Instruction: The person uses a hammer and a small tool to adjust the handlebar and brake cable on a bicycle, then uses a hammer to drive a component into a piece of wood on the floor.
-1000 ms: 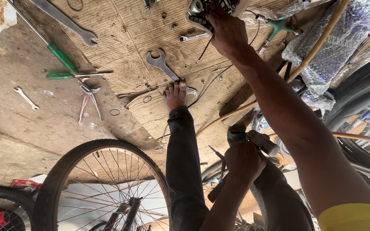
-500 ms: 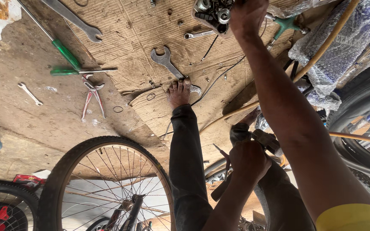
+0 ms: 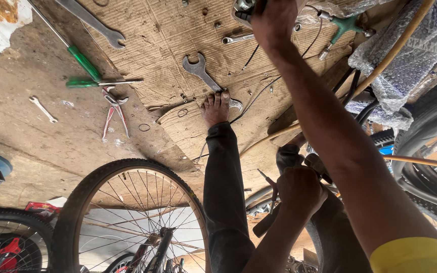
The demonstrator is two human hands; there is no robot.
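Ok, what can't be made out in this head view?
Grey metal part in the right hand: cut by the top edge, covered by fingers.
Brown-handled tool in the left hand: fist hides its middle.
Small bits on the brown cardboard: too small to identify.

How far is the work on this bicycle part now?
Seemingly done: spoked bicycle wheel stands apart. In hand: right hand grips a grey metal bicycle part; left hand grips a wooden-handled tool. Left: black cables lie loose on brown cardboard.
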